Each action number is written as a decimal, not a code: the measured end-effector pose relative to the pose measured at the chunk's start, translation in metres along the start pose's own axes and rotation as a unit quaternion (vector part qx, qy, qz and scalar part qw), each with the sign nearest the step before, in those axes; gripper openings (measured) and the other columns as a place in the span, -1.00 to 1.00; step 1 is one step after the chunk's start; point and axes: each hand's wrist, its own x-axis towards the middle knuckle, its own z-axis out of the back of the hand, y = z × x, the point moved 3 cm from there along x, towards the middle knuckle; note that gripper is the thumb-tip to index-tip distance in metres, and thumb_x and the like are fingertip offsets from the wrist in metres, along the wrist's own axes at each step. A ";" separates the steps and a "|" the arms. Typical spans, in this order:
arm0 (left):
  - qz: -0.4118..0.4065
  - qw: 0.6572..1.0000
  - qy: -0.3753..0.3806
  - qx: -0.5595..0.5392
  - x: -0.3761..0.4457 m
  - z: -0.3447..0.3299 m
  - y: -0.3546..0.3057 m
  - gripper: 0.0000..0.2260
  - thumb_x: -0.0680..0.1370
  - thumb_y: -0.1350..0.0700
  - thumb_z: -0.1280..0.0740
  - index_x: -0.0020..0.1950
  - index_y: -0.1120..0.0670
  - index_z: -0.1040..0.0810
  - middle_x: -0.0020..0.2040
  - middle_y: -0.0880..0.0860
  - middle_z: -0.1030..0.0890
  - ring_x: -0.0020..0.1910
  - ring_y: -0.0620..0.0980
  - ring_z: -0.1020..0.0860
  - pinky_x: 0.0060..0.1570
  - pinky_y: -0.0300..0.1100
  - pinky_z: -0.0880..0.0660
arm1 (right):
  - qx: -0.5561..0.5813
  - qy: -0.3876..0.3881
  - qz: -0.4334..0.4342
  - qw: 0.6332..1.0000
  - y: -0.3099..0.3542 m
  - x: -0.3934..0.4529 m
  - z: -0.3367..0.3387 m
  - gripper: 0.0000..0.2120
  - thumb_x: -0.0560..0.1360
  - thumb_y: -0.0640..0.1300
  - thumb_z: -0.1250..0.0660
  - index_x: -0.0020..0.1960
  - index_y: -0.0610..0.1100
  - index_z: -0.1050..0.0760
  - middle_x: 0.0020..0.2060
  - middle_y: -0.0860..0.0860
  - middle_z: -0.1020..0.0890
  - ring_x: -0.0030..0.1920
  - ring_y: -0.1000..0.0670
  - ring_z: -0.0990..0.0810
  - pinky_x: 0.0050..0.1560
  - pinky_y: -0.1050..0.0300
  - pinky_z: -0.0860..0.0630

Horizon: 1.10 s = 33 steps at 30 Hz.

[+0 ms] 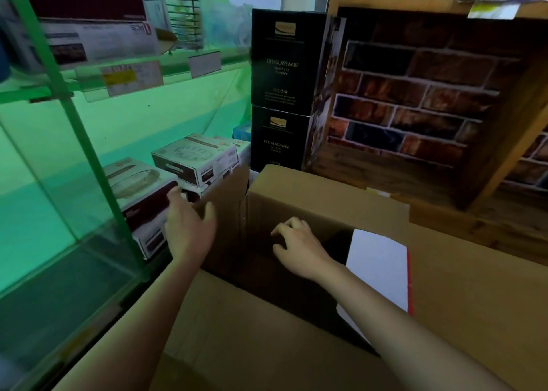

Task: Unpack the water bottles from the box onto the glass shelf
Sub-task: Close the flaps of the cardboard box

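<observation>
Down at the middle of my view sits the open cardboard box [296,194], its far flap standing up at about 12 o'clock from my hands and its dark interior between them. I have my right hand [299,246] reaching into that opening, fingers curled downward and loosely bent; I cannot tell whether they close on anything, since the inside is too dark to read. My left hand [189,227] hovers at the box's left flap, roughly 9 o'clock from the right hand, fingers spread and released, holding nothing, fingertips near a stack of white product cartons [195,159].

No water bottle shows anywhere in view; I judge they lie down in the shadowed interior, below the right hand. A white panel with a red edge [379,269] leans inside the box at 3 o'clock from that hand, and what it is I cannot say.

The glass shelf [59,236], green-tinted, stands at 9 o'clock, and the cartons already occupy part of its lower level. Two black glassware boxes [280,88] stack at 12 o'clock.

I read this as the reach-in step, before any bottle is lifted. Next I need to feel for a bottle, close on it firmly, raise it clear of the flaps, and swing it left to free glass.
</observation>
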 end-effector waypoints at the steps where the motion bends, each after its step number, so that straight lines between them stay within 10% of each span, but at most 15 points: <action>1: -0.033 0.999 0.019 0.021 -0.004 -0.005 -0.005 -0.59 0.54 0.03 -0.30 0.31 0.15 -0.32 0.04 0.14 -0.56 -0.02 0.09 -0.56 -0.07 -0.01 -0.51 | 0.002 -0.017 -0.003 1.000 -0.003 -0.001 0.004 -0.64 0.58 -0.14 -0.16 0.37 -0.12 -0.35 0.31 -0.07 -0.33 0.37 -0.04 -0.23 0.30 0.08 -0.30; 9: -0.050 0.892 0.390 0.224 -0.058 -0.079 -0.008 -0.26 0.44 -0.35 -0.22 0.40 0.17 -0.30 0.33 0.16 -0.46 0.28 0.14 -0.45 0.21 -0.04 -0.43 | -0.060 -0.090 -0.141 0.984 -0.057 -0.020 0.031 -0.75 0.50 -0.30 -0.12 0.11 -0.16 -0.47 0.18 -0.11 -0.45 0.19 -0.13 -0.42 0.07 0.06 -0.43; 14: 0.001 0.855 0.401 0.329 -0.086 -0.103 -0.010 0.13 0.15 -0.62 -0.08 0.50 0.10 -0.11 0.48 0.32 -0.18 0.46 0.37 -0.10 0.37 0.24 -0.19 | -0.077 -0.015 -0.213 0.974 -0.105 -0.037 0.018 -0.81 0.53 -0.30 -0.15 0.11 -0.22 -0.45 0.12 -0.15 -0.49 0.12 -0.16 -0.50 -0.02 0.07 -0.42; 22: -0.094 0.866 0.348 0.348 -0.108 -0.141 -0.051 -0.09 0.36 -0.50 -0.08 0.52 0.07 -0.05 0.54 0.30 0.10 0.50 0.34 0.16 0.41 0.31 0.15 | 0.012 -0.115 -0.134 0.984 -0.144 -0.041 0.026 -0.76 0.55 -0.28 -0.18 0.16 -0.16 -0.52 0.23 -0.09 -0.50 0.21 -0.05 -0.46 0.19 0.15 -0.42; 29: -0.103 0.860 0.386 0.316 -0.129 -0.168 -0.073 0.01 0.27 -0.55 -0.13 0.53 0.04 -0.01 0.56 0.21 0.10 0.52 0.27 0.24 0.42 0.31 0.20 | 0.074 -0.159 -0.271 0.947 -0.195 -0.039 0.043 -0.12 0.43 0.05 -0.41 0.53 -0.09 0.07 0.52 -0.14 0.04 0.51 -0.20 -0.02 0.46 -0.12 -0.19; 33: -0.131 0.831 0.398 0.367 -0.143 -0.175 -0.070 0.04 0.27 -0.49 -0.25 0.54 0.05 0.06 0.56 0.21 0.13 0.52 0.23 0.28 0.43 0.29 0.24 | 0.232 -0.225 -0.286 0.902 -0.213 -0.030 0.046 -0.06 0.44 0.02 -0.42 0.55 -0.01 0.18 0.54 -0.12 0.04 0.50 -0.24 -0.13 0.43 -0.19 -0.25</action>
